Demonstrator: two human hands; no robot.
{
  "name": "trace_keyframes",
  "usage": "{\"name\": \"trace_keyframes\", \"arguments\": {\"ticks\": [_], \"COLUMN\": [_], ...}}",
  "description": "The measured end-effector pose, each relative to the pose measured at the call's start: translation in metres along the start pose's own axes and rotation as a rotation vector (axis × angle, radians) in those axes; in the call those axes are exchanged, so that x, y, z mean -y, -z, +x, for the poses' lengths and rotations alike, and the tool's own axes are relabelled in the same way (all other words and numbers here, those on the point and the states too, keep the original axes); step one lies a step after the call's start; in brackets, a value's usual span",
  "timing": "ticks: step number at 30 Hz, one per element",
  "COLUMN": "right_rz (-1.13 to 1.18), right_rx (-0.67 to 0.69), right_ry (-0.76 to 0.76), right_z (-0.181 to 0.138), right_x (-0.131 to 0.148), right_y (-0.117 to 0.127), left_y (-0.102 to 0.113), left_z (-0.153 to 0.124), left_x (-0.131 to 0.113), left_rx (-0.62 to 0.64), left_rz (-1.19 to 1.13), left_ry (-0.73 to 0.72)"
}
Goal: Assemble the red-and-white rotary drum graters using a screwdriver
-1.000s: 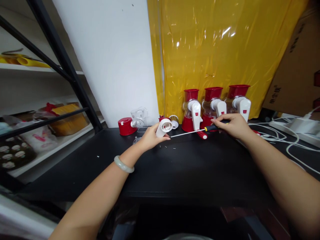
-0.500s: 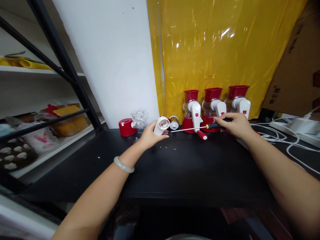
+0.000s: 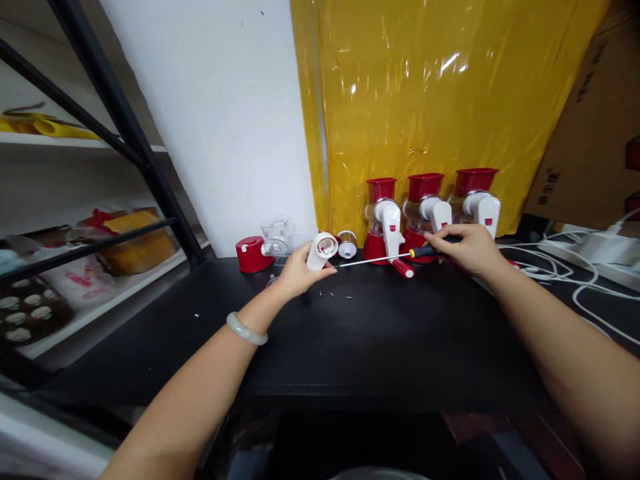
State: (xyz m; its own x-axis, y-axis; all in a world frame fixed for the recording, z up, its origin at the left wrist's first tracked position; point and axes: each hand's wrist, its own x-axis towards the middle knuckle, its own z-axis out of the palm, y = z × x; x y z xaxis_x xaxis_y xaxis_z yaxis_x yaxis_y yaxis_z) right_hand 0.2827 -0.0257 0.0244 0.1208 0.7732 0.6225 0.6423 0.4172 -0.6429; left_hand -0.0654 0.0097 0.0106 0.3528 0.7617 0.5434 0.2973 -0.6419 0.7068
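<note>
My left hand [image 3: 299, 270] is closed around a white plastic crank handle [image 3: 317, 259], its round hollow end facing me. In my right hand [image 3: 467, 248] is a screwdriver [image 3: 423, 251] with a black and yellow grip. Its long metal shaft points left, and the tip reaches the handle near my left thumb; whether it touches a screw is hidden. Below the handle, several tiny screws [image 3: 331, 294] lie on the black table [image 3: 380, 347]. Behind my left hand stand a red base [image 3: 253, 255] and a clear plastic housing [image 3: 278, 235]. A drum grater [image 3: 347, 245] rests beside the white handle.
Three red and white rotary graters [image 3: 389, 223] stand in a row at the back. White cables [image 3: 555, 267] and a power strip [image 3: 607, 247] lie to the right. A black-framed shelf [image 3: 140, 163] is on the left, and a yellow plastic curtain [image 3: 415, 100] hangs behind.
The screwdriver tip has shifted slightly left, closer in against the white handle. Both hands otherwise keep nearly the same place; the whole view has moved slightly.
</note>
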Motion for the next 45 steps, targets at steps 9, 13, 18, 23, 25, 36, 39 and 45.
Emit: {"name": "trace_keyframes", "arguments": {"ticks": [9, 13, 18, 23, 25, 36, 39, 45], "right_rz": [0.010, -0.017, -0.015, -0.029, -0.028, -0.023, -0.019, -0.020], "right_rx": [0.009, 0.005, 0.016, 0.002, -0.007, -0.010, -0.003, 0.011], "right_ry": [-0.016, -0.011, -0.026, -0.010, 0.008, 0.040, 0.041, 0.005], "right_z": [0.0001, 0.0009, 0.0020, 0.0020, 0.0019, 0.0004, 0.0002, 0.0001], "right_x": [0.0010, -0.0011, -0.0063, -0.0071, -0.0065, -0.0028, -0.0019, -0.0014], "right_y": [0.0000, 0.0020, 0.0026, 0.0021, 0.0021, 0.0020, 0.0021, 0.0020], "left_y": [-0.0001, -0.0008, -0.0001, 0.0005, 0.0005, -0.0007, -0.0002, -0.0003], "left_z": [0.0003, 0.0006, 0.0002, -0.0005, -0.0006, -0.0006, -0.0005, -0.0004], "left_x": [0.0012, 0.0015, -0.0010, -0.0028, -0.0033, -0.0019, -0.0022, -0.0028], "left_rx": [0.011, 0.021, 0.002, -0.005, -0.005, 0.002, 0.001, 0.009], "left_rz": [-0.017, -0.080, -0.033, -0.027, -0.033, -0.053, -0.049, -0.055], "left_ry": [0.016, 0.043, 0.012, 0.008, 0.009, 0.020, 0.016, 0.017]}}
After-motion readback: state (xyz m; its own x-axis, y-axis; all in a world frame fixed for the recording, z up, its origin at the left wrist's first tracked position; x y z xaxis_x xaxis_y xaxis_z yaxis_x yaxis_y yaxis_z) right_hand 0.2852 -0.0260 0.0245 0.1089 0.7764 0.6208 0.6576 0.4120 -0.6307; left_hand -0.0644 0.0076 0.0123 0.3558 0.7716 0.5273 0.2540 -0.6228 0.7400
